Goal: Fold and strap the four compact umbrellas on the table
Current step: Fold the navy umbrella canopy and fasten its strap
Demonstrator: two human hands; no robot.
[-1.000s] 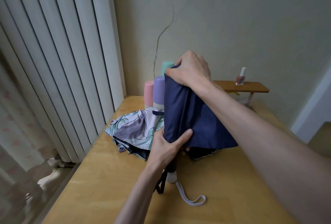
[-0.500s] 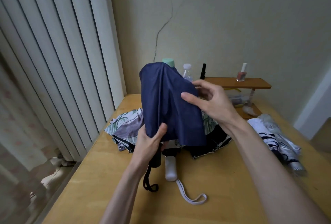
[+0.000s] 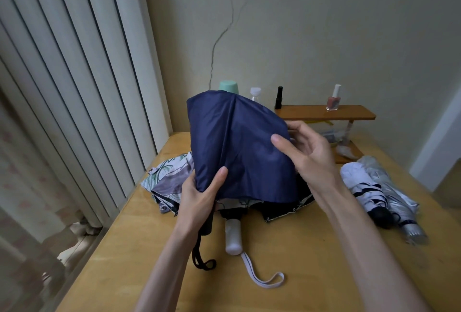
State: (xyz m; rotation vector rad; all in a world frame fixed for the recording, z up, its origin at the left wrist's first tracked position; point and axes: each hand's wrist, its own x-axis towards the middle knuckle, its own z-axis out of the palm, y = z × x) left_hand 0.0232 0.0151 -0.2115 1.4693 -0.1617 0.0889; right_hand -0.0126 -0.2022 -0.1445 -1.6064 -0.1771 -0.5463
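Where the worktop [image 3: 311, 286] comes nearest, two wrist loops show: one white loop [image 3: 262, 280] trailing from one white handle [image 3: 233, 237], and one black loop [image 3: 202, 260] hanging below the left hand [image 3: 199, 202]. That hand grips the lower left edge of the navy umbrella [image 3: 237, 142], thumb pressed on the front of the cloth, and holds it upright above the worktop. A second ago the right hand [image 3: 308, 157] lay curled over the top of the canopy. Now it is off the crown and at the right edge, fingers loosely spread and thumb out over the cloth, pinching nothing that I can see. I judge that the pressing-down is over and gathering the panels into pleats comes next; no strap is closed round it yet. Behind the navy one the floral umbrella [image 3: 169, 177] sprawls unfolded. To the right a white-and-silver heap [image 3: 389, 187] lies loose, probably two umbrellas, though I cannot tell where one ends. That makes four at most, none strapped. Farthest back, one shelf [image 3: 324, 113] carries one pink bottle [image 3: 333, 98] and one black bottle [image 3: 279, 98]; beside it stand one clear bottle [image 3: 255, 92] and one mint cup [image 3: 229, 86]
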